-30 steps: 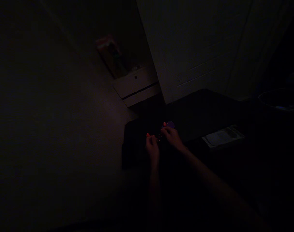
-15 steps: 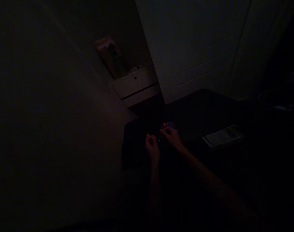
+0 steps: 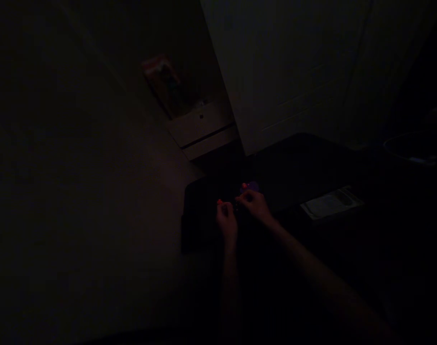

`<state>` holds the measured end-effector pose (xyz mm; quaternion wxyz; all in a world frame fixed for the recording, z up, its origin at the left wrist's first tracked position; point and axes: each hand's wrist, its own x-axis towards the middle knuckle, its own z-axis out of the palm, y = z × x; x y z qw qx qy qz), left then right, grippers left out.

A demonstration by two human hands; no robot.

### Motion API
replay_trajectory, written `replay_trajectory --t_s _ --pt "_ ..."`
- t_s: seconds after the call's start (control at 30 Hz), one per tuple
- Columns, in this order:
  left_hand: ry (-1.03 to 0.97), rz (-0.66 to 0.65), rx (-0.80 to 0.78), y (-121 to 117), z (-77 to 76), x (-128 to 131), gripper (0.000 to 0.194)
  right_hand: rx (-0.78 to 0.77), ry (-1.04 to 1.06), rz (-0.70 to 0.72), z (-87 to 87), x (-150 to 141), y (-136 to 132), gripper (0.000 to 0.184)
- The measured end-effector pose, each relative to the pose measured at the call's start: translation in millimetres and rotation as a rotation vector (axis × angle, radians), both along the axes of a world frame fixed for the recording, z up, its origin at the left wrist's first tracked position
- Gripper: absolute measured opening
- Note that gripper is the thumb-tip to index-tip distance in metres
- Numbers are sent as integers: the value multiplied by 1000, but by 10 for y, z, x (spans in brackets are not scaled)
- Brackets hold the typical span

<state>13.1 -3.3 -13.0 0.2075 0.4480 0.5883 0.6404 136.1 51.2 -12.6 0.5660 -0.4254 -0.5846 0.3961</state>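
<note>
The right hand (image 3: 252,203) had shifted slightly toward the left hand (image 3: 227,218), seemingly bringing their work closer together; both were narrowly curled, their grasp too dark to tell, the red ball (image 3: 244,185) at the purple disc (image 3: 254,186) on the tabletop (image 3: 293,165).

No legible txt, labels, brands, nos. or signs w/in view.

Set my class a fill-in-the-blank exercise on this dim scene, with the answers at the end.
1. The rounded thing just beyond the right hand is coloured ____.
2. In all, ____ bare hands show at the dark tabletop.
3. The pale rectangular thing lies nearer to the ____ hand than to the other.

Missing words: purple; two; right.
</note>
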Motion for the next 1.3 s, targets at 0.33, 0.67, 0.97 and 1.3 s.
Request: replay_trajectory --t_s 0.33,0.67,0.97,1.3 --pt "9 -5 -9 1 23 1 26 -22 23 11 38 9 -2 20" --pt "10 -9 -6 -4 -6 -5 27 -1 -4 37 66 16 -39 16" --pt "26 -12 -7 5 18 -1 28 8 -29 -9 58 19 -35 31" --pt "34 -12 -8 -16 54 -1 26 43 -72 4 83 15 -58 31"
